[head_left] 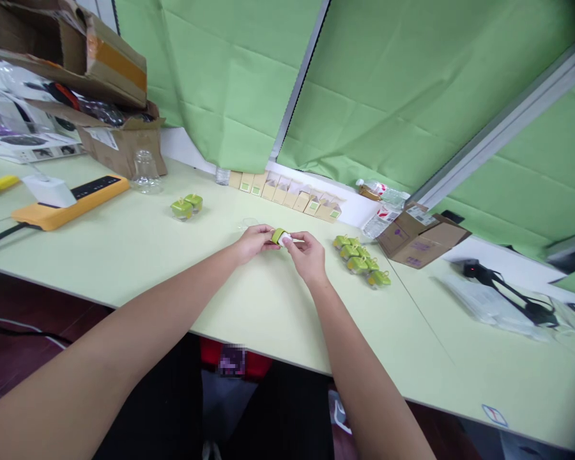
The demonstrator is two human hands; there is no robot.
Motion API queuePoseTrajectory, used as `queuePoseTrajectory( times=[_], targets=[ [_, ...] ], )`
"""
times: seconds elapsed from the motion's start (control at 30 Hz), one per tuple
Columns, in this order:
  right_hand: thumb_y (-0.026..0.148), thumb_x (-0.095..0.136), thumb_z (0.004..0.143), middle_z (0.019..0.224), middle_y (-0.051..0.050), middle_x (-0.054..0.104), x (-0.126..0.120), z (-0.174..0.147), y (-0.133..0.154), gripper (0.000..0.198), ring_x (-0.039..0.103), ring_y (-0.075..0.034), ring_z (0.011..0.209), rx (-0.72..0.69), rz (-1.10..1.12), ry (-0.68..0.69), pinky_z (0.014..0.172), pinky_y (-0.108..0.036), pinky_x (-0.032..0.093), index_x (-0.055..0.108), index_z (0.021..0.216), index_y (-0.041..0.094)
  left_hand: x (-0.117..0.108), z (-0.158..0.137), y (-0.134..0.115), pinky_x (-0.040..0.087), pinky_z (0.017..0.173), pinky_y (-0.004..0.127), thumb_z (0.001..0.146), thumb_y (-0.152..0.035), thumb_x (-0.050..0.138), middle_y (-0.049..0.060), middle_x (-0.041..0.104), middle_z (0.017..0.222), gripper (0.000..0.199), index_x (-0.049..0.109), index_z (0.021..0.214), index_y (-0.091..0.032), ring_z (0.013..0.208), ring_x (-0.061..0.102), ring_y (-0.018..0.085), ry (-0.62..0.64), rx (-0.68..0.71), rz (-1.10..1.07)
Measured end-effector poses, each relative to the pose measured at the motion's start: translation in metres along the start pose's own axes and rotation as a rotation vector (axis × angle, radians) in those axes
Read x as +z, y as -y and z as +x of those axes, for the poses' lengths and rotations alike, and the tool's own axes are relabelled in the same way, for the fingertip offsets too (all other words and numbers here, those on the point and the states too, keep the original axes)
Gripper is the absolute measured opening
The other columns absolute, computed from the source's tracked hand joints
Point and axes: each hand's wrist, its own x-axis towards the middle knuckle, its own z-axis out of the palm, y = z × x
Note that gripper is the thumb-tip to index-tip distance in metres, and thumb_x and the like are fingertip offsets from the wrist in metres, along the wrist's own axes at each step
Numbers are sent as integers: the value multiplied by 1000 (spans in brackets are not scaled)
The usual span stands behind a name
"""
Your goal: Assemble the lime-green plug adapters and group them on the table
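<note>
Both hands meet over the middle of the table, fingers closed around a small green lid-like piece (278, 234) with a white part at its right end. My left hand (255, 244) grips the green side, while my right hand (308, 257) pinches the white part. Just behind my left hand lies a clear plastic piece (247, 223), partly hidden. To the right, several small clear containers with green lids (357, 264) stand in a cluster. A pair of similar green-lidded containers (186, 207) stands to the left.
An orange power strip (84, 201) with a white plug, a clear jar (146, 172) and cardboard boxes (119, 144) occupy the left. Small cardboard house shapes (287, 193) line the back wall. Bottles (382, 214), an open carton (419, 236) and a black strapped device (503, 291) stand right.
</note>
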Motion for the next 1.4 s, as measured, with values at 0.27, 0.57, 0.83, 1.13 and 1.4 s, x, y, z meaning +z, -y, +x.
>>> queuePoseTrajectory(
  times=[0.27, 0.57, 0.83, 1.13, 1.4],
  targets=[
    [50, 74, 73, 92, -6, 75, 6, -1, 1, 36, 72, -21, 76, -58, 0, -83, 68, -31, 58, 68, 92, 20, 1, 0, 0, 56, 89, 36, 79, -14, 70, 7, 70, 90, 7, 64, 79, -11, 82, 68, 16, -3, -19, -19],
    [49, 73, 75, 88, -6, 76, 10, -1, -3, 36, 73, -23, 78, -87, -19, -84, 74, -34, 59, 74, 97, 21, 1, 0, -2, 56, 88, 34, 80, -10, 68, 6, 69, 85, 5, 64, 77, -10, 78, 68, 14, -7, -31, -39],
    [49, 70, 77, 89, -5, 77, 10, -2, 2, 33, 73, -23, 78, -103, -57, -71, 73, -33, 59, 74, 95, 21, -1, 1, -1, 57, 84, 34, 77, -13, 72, 7, 68, 84, 9, 63, 75, -11, 78, 67, 14, 15, -8, -11],
    [49, 68, 77, 89, -7, 76, 15, 0, 4, 34, 73, -22, 77, -74, -46, -93, 72, -32, 58, 72, 93, 19, -4, 5, 5, 57, 81, 33, 76, -14, 73, 5, 67, 82, 10, 63, 75, -11, 78, 67, 15, 25, 52, -23],
    [50, 66, 79, 91, -6, 75, 15, -4, 10, 34, 71, -19, 75, -107, -3, -101, 71, -30, 58, 69, 96, 20, -2, 2, -1, 56, 86, 34, 83, -25, 70, 9, 69, 94, 14, 68, 86, -11, 85, 68, 17, 71, -9, -137]
  ],
)
